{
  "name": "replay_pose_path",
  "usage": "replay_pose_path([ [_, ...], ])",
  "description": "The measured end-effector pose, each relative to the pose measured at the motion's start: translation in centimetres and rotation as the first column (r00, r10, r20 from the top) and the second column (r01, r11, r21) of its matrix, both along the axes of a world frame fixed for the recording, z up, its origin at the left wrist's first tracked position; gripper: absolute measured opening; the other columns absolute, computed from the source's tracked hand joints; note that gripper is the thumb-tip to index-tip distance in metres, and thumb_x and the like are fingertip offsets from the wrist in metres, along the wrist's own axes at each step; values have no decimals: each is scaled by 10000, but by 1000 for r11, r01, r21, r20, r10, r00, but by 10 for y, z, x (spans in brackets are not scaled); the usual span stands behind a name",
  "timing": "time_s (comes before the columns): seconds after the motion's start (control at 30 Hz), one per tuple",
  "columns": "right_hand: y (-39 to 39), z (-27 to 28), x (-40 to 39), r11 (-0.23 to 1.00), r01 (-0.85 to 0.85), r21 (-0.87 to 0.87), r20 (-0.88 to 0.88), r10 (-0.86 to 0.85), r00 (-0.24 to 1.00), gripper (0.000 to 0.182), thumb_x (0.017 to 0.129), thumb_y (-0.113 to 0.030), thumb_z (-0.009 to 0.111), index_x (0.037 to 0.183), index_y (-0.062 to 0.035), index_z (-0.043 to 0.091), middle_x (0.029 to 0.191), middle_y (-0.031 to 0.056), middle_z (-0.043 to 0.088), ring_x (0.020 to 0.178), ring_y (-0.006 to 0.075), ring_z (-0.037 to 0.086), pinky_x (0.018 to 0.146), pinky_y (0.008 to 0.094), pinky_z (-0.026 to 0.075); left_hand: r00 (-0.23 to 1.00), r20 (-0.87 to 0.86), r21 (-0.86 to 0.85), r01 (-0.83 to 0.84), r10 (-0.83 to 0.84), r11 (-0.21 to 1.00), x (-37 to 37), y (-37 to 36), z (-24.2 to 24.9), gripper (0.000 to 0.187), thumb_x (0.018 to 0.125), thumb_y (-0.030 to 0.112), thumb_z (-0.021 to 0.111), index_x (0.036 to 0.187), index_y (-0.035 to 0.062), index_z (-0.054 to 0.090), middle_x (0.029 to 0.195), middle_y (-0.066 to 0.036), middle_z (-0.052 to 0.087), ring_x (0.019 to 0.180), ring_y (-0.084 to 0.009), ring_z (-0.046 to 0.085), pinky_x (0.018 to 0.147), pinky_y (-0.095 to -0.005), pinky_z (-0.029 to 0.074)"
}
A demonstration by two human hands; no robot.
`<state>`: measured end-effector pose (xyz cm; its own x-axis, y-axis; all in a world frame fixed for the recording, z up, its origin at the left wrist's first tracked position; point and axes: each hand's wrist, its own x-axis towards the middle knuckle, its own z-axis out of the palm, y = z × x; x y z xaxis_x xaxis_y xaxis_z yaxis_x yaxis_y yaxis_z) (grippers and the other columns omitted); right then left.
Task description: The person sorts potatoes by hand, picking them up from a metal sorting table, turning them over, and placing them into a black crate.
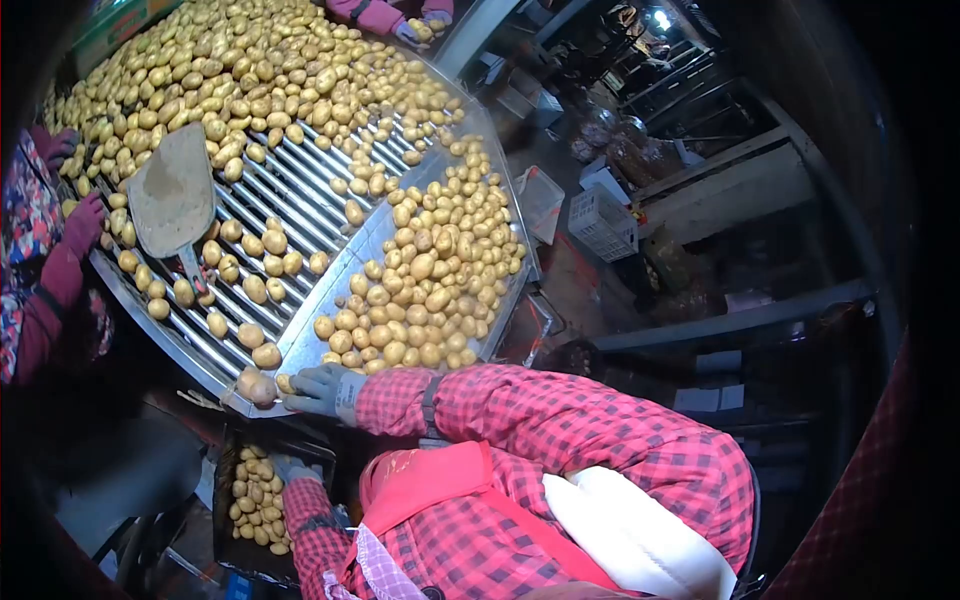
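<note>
My right hand point(325, 389), in a grey glove, reaches over the near edge of the sorting table point(338, 292). Its fingers look stretched out, beside a small potato point(285, 383) and close to a larger, darker potato point(257, 387) at the metal lip. Whether they touch the small one is hard to see. Lower down, my left hand point(295, 468), also gloved in grey, is at the rim of a dark crate point(222, 500) holding potatoes point(257, 505). Its fingers are mostly hidden. A heap of potatoes point(425, 270) lies on the table's metal tray beyond my right hand.
Metal rollers point(290, 190) carry more potatoes, with a dirty scoop point(175, 190) lying on them. A co-worker's pink-gloved hand point(85, 222) rests at the left edge. Another person's gloved hand point(408, 32) is at the top. A white plastic crate point(603, 222) stands beyond the table.
</note>
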<state>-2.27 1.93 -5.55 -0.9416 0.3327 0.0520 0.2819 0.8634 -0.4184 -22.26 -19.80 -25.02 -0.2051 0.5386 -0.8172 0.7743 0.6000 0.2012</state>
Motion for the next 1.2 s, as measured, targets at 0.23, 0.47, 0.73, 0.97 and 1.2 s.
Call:
replay_pose_path([
  [0.23, 5, 0, 4, 998, -26, -54, -96, 21, 995, 732, 749, -252, 712, 1417, -145, 432, 1417, 160, 426, 1295, 372, 460, 1014, 497, 417, 982, -55, 37, -176, 178, 984, -5, -11, 54, 496, 914, 334, 633, 1315, 46, 587, 1373, -183, 559, 1294, -295, 508, 1103, -351, 383],
  [0.47, 46, 38, 78, 974, -27, -227, -170, -13, 985, 744, 820, -456, 704, 1426, -100, 462, 1465, 189, 450, 1360, 378, 420, 1088, 513, 351, 785, -165, 897, -132, 598, 421, 17, 10, 124, 437, 859, 253, 646, 1186, -38, 638, 1325, -243, 559, 1219, -405, 521, 1049, -435, 417],
  [0.73, 84, 61, 263, 810, 467, -354, 11, -496, 868, 504, 870, -281, 666, 1322, -94, 545, 1168, 183, 627, 1065, 381, 616, 948, 451, 490, 934, -222, 811, 336, -279, 480, 187, 173, 227, 653, 769, 470, 746, 1305, 141, 572, 1450, -252, 418, 1345, -487, 359, 1139, -599, 249],
  [0.97, 90, 19, 335, 640, 740, -209, 83, -742, 665, 414, 893, -321, 645, 1240, -102, 595, 1128, 171, 646, 1072, 359, 618, 927, 462, 494, 701, -293, 681, 630, -650, 373, 224, 244, 214, 765, 781, 567, 694, 1423, 206, 488, 1517, -118, 405, 1444, -342, 293, 1198, -554, 124],
  [1.2, 184, -12, 333, 616, 654, -440, -89, -754, 651, 481, 866, -362, 690, 1243, -82, 587, 1269, 182, 591, 1163, 367, 575, 987, 450, 470, 805, -251, 744, 516, -538, 425, 218, 271, 211, 704, 782, 497, 710, 1369, 163, 512, 1455, -108, 440, 1373, -357, 360, 1177, -564, 163],
])
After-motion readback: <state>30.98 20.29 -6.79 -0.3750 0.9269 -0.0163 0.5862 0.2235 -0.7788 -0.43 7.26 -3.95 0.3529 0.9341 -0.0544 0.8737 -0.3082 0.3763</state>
